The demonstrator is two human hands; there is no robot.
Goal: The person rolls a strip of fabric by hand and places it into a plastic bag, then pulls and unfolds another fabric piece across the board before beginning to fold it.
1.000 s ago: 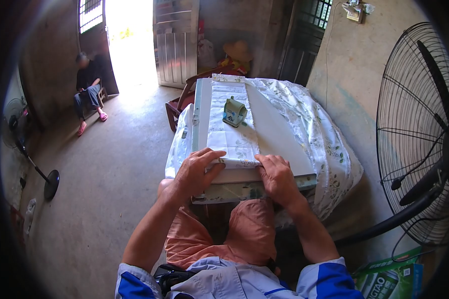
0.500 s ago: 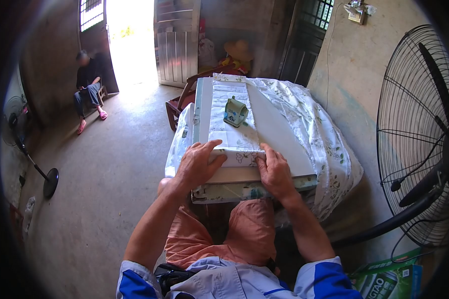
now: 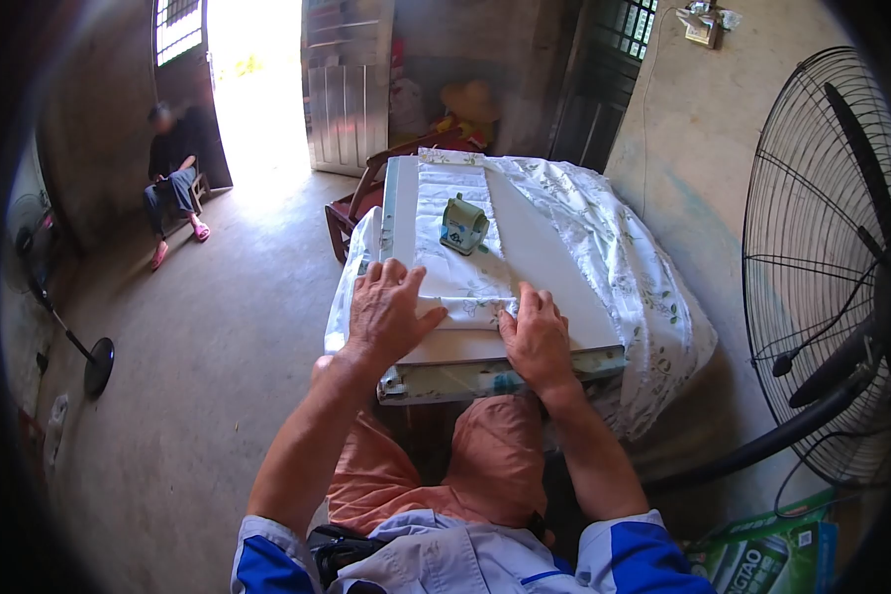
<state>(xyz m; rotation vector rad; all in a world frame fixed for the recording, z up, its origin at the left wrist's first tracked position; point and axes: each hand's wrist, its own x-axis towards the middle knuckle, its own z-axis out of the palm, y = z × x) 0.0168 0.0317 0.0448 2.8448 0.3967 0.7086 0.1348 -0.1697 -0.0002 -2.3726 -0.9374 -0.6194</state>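
A long strip of white floral fabric point(image 3: 452, 210) lies lengthwise on a pale board point(image 3: 569, 297), its near end folded over into a flat band. At the left end of this fold is my left hand point(image 3: 386, 309), thumb on the fabric and fingers bent over its far side. My right hand point(image 3: 539, 337) grips the right end between thumb and fingers. Both palms face down. A small green, open-sided object point(image 3: 463, 226) with blue print sits on the strip beyond my hands; its exact kind is unclear.
More floral fabric point(image 3: 629, 257) drapes over the table's right side. A large black fan point(image 3: 822, 267) stands close on the right, above a green carton point(image 3: 762, 554). A wooden chair point(image 3: 351, 213) is behind the table. Another person point(image 3: 173, 163) sits by the doorway; a smaller fan's base point(image 3: 99, 364) is at left.
My left hand has shifted slightly forward, its fingers more raised. My right hand has moved slightly left and nearer me. The near fold looks narrower and flatter. The view has shifted slightly.
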